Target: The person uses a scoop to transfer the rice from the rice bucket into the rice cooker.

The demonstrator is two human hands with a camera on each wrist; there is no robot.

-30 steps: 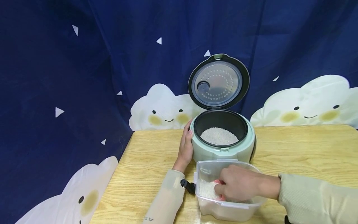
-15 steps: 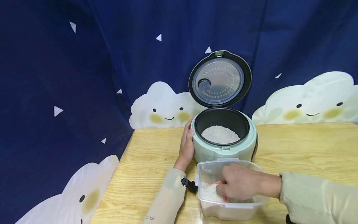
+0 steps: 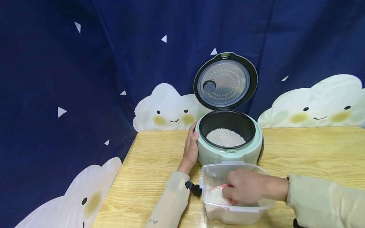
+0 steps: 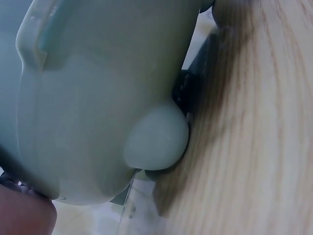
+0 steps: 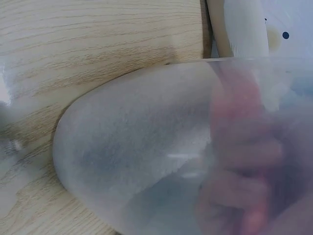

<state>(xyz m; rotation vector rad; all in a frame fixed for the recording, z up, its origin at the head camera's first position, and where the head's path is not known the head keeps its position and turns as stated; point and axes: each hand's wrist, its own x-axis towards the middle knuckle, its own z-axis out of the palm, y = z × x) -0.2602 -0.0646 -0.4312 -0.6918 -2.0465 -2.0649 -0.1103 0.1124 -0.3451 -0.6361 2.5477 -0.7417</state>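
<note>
A pale green rice cooker [image 3: 228,158] stands with its lid [image 3: 225,82] raised and white rice [image 3: 225,137] in its black inner pot. My left hand [image 3: 190,152] rests on the cooker's left side, fingers along the wall. In front of the cooker is a clear plastic container [image 3: 231,215] of rice [image 3: 215,194]. Down inside it, my right hand [image 3: 246,186] grips a red scoop [image 3: 223,186], mostly hidden by the fingers. Through the container's cloudy wall, the right wrist view shows curled fingers [image 5: 239,186] around the red scoop [image 5: 237,98].
Both things stand on a wooden table [image 3: 154,164], the container close against the cooker's front. A dark blue curtain [image 3: 171,63] with cloud prints hangs behind the table and to its left. A small black device [image 3: 194,189] sits at my left wrist.
The right hand and red scoop have shifted only slightly in the container, and more of the scoop's rim shows. My left hand stays on the cooker. The whole view has drifted a little.
</note>
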